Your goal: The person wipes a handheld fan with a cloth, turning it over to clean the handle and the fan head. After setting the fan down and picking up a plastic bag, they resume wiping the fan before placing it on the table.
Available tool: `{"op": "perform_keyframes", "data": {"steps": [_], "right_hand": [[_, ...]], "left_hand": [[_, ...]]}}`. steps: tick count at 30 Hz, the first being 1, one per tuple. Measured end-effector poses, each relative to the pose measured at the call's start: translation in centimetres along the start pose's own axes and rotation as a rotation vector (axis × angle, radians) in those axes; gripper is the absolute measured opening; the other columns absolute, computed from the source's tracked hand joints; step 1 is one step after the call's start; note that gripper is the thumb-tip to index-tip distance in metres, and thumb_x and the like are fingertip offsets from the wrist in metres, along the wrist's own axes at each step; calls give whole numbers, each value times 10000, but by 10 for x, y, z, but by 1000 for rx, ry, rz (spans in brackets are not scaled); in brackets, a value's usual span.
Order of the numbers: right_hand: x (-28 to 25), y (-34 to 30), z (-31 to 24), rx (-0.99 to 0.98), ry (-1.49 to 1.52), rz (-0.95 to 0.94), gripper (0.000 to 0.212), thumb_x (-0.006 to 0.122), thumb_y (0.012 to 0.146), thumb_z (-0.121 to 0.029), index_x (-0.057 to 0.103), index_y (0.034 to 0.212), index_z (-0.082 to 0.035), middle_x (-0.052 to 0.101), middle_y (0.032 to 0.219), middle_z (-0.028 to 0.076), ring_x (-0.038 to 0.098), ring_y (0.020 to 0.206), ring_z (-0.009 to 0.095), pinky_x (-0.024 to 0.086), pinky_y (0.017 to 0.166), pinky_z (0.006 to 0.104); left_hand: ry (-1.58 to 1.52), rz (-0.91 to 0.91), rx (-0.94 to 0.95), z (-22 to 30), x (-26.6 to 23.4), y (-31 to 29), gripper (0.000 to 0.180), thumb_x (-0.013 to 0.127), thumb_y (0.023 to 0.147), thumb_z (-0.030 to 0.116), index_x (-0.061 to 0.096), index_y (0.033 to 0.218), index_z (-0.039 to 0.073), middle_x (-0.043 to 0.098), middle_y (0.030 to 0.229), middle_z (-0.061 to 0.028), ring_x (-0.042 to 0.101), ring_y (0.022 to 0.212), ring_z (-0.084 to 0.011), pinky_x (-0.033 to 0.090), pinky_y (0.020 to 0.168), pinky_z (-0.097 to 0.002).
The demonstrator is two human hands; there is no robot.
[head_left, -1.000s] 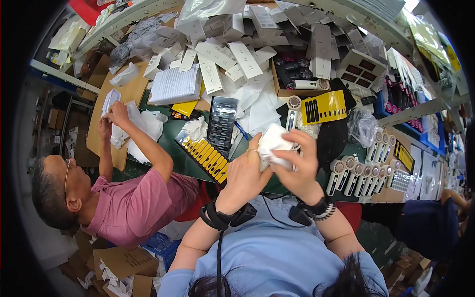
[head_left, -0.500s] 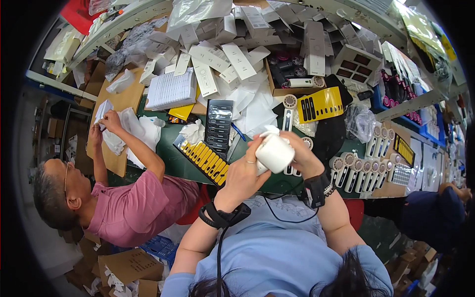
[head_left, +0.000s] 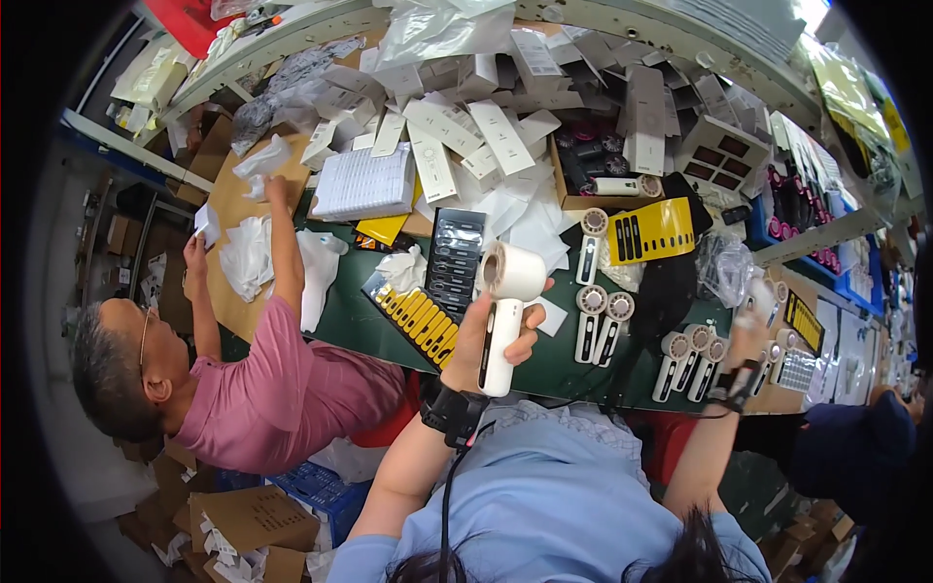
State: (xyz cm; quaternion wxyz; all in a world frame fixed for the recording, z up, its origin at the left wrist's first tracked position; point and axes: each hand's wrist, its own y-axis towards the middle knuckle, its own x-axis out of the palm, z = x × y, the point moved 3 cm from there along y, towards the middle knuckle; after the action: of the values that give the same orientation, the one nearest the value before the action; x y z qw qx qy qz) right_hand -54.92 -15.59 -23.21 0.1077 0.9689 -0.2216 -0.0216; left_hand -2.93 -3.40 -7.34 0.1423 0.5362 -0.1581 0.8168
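A white handheld fan, with a round head and a dark strip on its handle, is upright in my left hand, whose fingers wrap round the handle. My right hand is stretched out to the right, smeared by motion, among white fans at the table's right side. Its fingers cannot be made out. Several fans lie in a row beside it. Two more fans lie side by side in the middle, and another fan lies beyond them. A yellow sheet with black strips is to their right.
White boxes heap up at the back. Left of my left hand lie a black sheet and a yellow-slotted sheet. A co-worker in pink handles white pieces at the left. Clear plastic bags lie right of centre.
My hands have parted. My left hand now holds the fan upright by its handle; both hands were around a white thing before. My right hand has swung right to the fans, and the view has shifted.
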Motion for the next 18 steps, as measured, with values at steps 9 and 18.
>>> {"op": "perform_keyframes", "data": {"steps": [9, 18], "right_hand": [[206, -110, -161, 343, 523, -126, 351, 479, 873, -62, 459, 1214, 19, 547, 1124, 136, 565, 945, 205, 460, 830, 286], [335, -199, -250, -723, -63, -849, 344, 426, 788, 13, 592, 1089, 20, 556, 1177, 155, 475, 1158, 348, 341, 990, 429]], "left_hand": [[-187, -61, -7, 1, 8, 7, 974, 274, 778, 757, 235, 1357, -26, 391, 682, -22, 396, 504, -98, 320, 392, -209], [-60, 390, 192, 1, 30, 19, 791, 218, 874, 658, 305, 1345, 28, 545, 807, -79, 529, 700, -184, 453, 634, -274]]}}
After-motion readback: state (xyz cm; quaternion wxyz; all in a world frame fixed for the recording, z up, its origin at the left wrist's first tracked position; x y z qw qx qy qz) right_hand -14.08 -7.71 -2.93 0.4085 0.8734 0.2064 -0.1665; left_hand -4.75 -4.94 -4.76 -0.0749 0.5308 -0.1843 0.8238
